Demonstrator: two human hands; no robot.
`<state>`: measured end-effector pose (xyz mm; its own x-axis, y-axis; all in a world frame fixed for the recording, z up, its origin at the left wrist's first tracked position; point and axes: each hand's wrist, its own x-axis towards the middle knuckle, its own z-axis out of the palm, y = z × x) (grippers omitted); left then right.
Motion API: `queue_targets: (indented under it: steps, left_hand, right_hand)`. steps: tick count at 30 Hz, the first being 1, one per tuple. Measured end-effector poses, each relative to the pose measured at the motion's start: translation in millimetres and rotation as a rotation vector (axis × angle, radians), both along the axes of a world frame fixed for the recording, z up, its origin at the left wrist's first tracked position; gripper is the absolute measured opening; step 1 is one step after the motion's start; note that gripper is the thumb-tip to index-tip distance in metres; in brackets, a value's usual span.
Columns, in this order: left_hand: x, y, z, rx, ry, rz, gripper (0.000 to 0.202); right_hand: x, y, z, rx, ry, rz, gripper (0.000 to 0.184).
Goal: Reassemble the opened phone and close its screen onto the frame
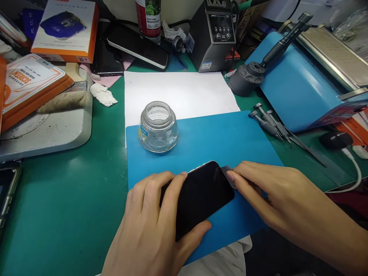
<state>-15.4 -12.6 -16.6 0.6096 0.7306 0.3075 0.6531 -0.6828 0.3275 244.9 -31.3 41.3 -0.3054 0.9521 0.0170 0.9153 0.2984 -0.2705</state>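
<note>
A smartphone (201,195) with a dark screen lies face up on a blue mat (224,138). My left hand (152,218) grips it across the near left end, fingers along the far edge and thumb on the near edge. At the phone's far right end, my right hand (264,188) pinches a thin, dark, semi-transparent flat piece (228,176) between thumb and fingers. That piece touches or sits against the phone's short edge; whether it goes into the seam I cannot tell. An open glass jar (158,128) stands on the mat beyond the phone.
White paper (181,92) lies under the mat's far edge. Several screwdrivers (267,120) and tweezers (307,149) lie right, before a blue machine (296,80). Left are boxes (66,30), a brush (69,99) and a white plate (71,134). Two phones (138,46) and a bottle (149,19) are behind.
</note>
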Motion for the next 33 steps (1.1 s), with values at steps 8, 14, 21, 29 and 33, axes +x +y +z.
queue_targets:
  steps: [8, 14, 21, 29, 33]
  left_hand:
    - [1, -2, -0.1, 0.0, -0.012, 0.021, 0.059]
    - [4, -3, -1.2, 0.01, -0.016, 0.029, 0.061]
    - [4, -4, 1.2, -0.027, -0.048, 0.034, 0.058]
    - [4, -3, 0.9, -0.048, -0.05, 0.041, 0.058]
    - [5, -3, 1.1, -0.059, -0.052, 0.039, 0.058]
  right_hand:
    - [-6, -5, -6.4, 0.144, -0.133, 0.043, 0.037]
    - [-11, -8, -8.1, 0.198, -0.179, 0.036, 0.038]
    - [-2, -4, -11.8, 0.04, 0.086, -0.083, 0.037]
    - [-3, -10, -12.6, -0.029, 0.231, -0.216, 0.038]
    - [4, -5, -9.6, -0.208, 0.292, -0.295, 0.046]
